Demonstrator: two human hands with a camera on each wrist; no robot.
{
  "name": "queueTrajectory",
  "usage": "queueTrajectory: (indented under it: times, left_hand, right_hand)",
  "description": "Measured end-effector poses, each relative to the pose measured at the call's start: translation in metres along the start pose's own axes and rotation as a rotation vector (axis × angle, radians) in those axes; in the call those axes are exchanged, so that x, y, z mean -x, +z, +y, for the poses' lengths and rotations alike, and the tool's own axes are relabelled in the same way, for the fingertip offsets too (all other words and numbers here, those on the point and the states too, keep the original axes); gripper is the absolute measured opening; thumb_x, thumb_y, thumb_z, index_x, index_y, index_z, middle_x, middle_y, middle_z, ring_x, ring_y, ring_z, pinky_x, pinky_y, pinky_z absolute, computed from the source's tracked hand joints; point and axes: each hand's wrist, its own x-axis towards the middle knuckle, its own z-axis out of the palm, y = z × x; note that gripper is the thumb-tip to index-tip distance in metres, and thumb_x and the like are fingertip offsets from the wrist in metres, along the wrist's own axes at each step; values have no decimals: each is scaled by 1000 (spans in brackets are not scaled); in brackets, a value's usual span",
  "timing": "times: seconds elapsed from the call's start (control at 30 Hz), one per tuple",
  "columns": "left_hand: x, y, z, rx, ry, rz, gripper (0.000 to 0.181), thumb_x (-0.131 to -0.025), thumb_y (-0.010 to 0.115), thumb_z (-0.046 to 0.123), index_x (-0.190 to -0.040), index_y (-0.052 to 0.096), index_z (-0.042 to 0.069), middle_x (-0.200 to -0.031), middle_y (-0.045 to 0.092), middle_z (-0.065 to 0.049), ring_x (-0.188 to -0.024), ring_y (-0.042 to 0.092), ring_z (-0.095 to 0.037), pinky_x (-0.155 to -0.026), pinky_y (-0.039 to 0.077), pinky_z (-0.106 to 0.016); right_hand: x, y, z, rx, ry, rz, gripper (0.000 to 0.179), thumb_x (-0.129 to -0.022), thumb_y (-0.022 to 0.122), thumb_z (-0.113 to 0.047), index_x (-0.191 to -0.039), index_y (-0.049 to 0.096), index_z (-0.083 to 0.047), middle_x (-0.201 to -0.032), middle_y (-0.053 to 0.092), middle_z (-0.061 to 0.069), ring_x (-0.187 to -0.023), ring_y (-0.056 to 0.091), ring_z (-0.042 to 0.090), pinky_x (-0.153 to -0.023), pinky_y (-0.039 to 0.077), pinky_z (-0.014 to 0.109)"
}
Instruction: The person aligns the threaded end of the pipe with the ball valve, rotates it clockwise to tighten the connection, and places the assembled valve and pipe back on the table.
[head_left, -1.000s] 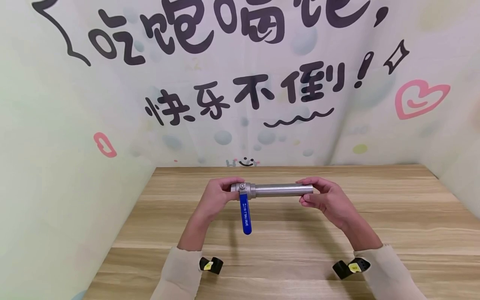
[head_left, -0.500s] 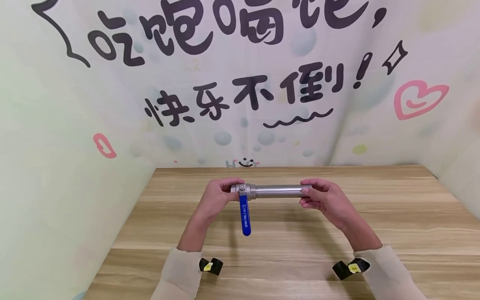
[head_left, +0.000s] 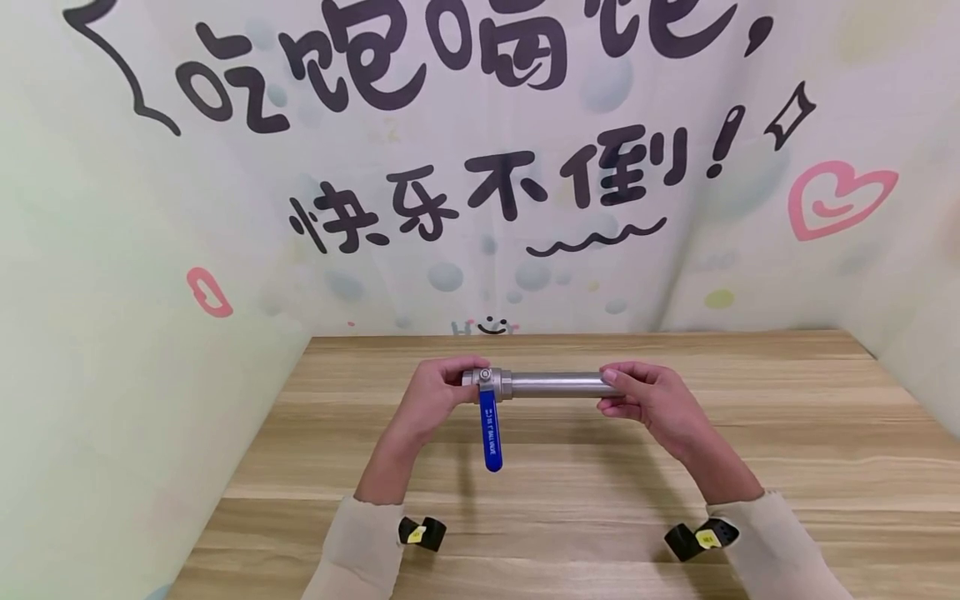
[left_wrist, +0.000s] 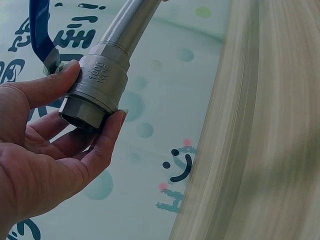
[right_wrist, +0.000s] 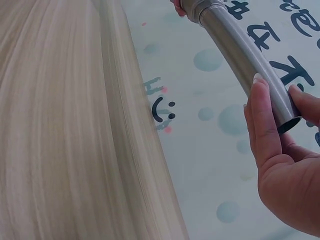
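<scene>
A steel ball valve [head_left: 492, 384] and a straight steel pipe [head_left: 555, 384] are joined end to end, held level above the table. My left hand [head_left: 429, 404] grips the valve body at its free end, thumb on the near side, as the left wrist view shows with the hollow valve mouth [left_wrist: 82, 117] facing the palm. From the valve a blue lever handle [head_left: 491, 429] points toward me. At the other end, my right hand [head_left: 667, 408] pinches the pipe between thumb and fingers. In the right wrist view the pipe's open end [right_wrist: 290, 124] sits between them.
Below the hands lies a wood-grain table [head_left: 555, 517]. A white printed cloth [head_left: 420, 292] with dark lettering stands behind its far edge, and pale walls rise at both sides. Each sleeve carries a black wrist camera [head_left: 423, 532].
My right thumb has moved up from under the pipe's end onto its near face, and the pipe's rim is now covered in the head view. My left hand has stayed on the valve.
</scene>
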Motion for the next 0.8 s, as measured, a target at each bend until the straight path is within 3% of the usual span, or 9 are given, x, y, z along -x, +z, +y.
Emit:
queueTrajectory:
  times: [0.23,0.47,0.63,0.8]
  left_hand:
    - [0,1,0,-6,-12,-19,31,-82,68,-8,-111,71,0,-107,68,-15,-93,60,-26,-76,52,-29]
    - [0,1,0,-15,-24,-31,31,-83,69,-7,-112,71,3,-108,68,-14,-93,61,-28,-76,54,-30]
    - [0,1,-2,-19,-22,-35,30,-82,68,-9,-110,71,2,-107,67,-14,-92,60,-29,-76,55,-31]
    - [-1,2,-4,-37,-18,-45,31,-81,67,-12,-109,72,2,-106,68,-13,-90,60,-27,-76,55,-31]
  right_hand:
    - [1,1,-2,33,7,14,40,-94,65,-25,-114,56,9,-93,64,9,-73,69,15,-74,58,31]
    - [2,3,-3,78,29,23,51,-94,64,-27,-121,51,14,-92,64,10,-72,68,13,-73,58,29]
    - [1,2,-2,81,59,39,50,-93,65,-29,-120,52,10,-94,63,11,-71,68,13,-73,57,28]
    - [0,2,0,84,69,12,40,-90,70,-16,-117,54,8,-95,62,10,-76,68,15,-75,57,29]
